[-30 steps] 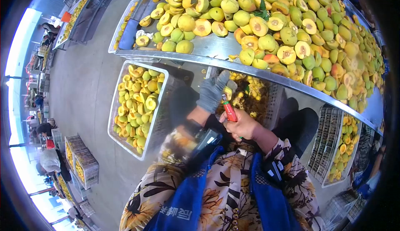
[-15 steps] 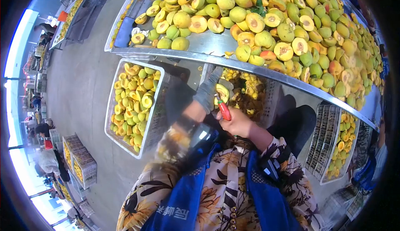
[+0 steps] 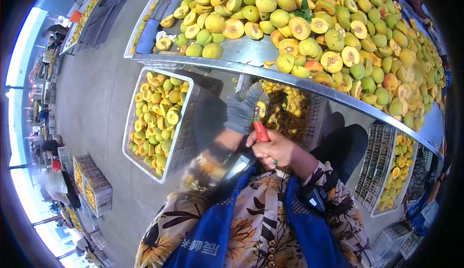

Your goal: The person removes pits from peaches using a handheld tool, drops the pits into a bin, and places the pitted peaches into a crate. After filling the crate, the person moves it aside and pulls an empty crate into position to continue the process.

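Note:
My left hand (image 3: 241,111), in a grey glove, is closed around a halved yellow peach (image 3: 261,108), its cut side facing my right hand. Bare and wrapped round a red-handled tool (image 3: 260,130), my right hand (image 3: 276,151) sits just below. The tool's short metal end meets the peach; its exact shape is hard to make out. Under both hands stands a crate (image 3: 315,118) with yellow scraps and dark brown pits. Beyond them, a metal table (image 3: 241,50) bears a heap of yellow-green peaches (image 3: 333,40), many cut in half.
A white crate (image 3: 127,137) of peach halves stands on the floor at left. More crates (image 3: 374,164) are at right, one holding halves. The table's metal edge (image 3: 290,78) runs close above my hands. Other people (image 3: 50,147) and stacked crates (image 3: 92,186) are far left.
My gloved left hand has turned, showing more of its back, and the peach half now faces more sideways. The tool stays against it in my right hand. The view has shifted slightly.

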Demonstrator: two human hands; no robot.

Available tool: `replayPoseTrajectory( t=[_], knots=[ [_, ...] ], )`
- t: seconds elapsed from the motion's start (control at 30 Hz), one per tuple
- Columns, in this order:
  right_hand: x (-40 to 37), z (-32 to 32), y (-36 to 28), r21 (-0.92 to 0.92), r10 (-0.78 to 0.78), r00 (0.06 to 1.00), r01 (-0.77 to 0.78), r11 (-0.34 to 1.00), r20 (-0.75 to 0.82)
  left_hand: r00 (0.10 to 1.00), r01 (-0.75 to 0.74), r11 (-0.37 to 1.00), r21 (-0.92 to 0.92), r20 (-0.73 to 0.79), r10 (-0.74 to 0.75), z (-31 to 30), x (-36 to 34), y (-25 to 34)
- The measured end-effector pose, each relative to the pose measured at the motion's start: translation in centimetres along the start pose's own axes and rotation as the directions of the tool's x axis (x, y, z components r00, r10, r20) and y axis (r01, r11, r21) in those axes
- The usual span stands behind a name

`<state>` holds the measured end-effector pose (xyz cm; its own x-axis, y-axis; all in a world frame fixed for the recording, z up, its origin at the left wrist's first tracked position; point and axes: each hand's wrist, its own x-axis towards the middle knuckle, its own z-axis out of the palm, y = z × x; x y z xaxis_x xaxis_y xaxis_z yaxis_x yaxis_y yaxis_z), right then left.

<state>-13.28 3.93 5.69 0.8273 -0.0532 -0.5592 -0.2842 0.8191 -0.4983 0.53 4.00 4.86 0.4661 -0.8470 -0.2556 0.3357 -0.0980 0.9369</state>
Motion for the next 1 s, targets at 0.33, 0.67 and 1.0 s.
replayPoseTrajectory(
  t=[0.33,0.67,1.0],
  knots=[
    [-1.1,-0.6,0.2,0.299,-0.126,0.982,0.079,0.951,0.141,0.883,0.423,0.757,-0.497,0.039,-0.468,0.5,1.5,-1.6],
    [1.6,-10.5,4.9,-0.93,-0.515,0.774,-0.315,0.19,-0.367,0.763,0.157,-0.093,0.983,-0.061,0.643,-20.5,4.0,2.6],
    [1.6,-9.0,4.1,-0.983,-0.606,0.788,0.002,0.182,-0.111,0.989,0.143,-0.282,0.949,-0.146,0.008,-4.7,17.6,5.9]
  ],
)
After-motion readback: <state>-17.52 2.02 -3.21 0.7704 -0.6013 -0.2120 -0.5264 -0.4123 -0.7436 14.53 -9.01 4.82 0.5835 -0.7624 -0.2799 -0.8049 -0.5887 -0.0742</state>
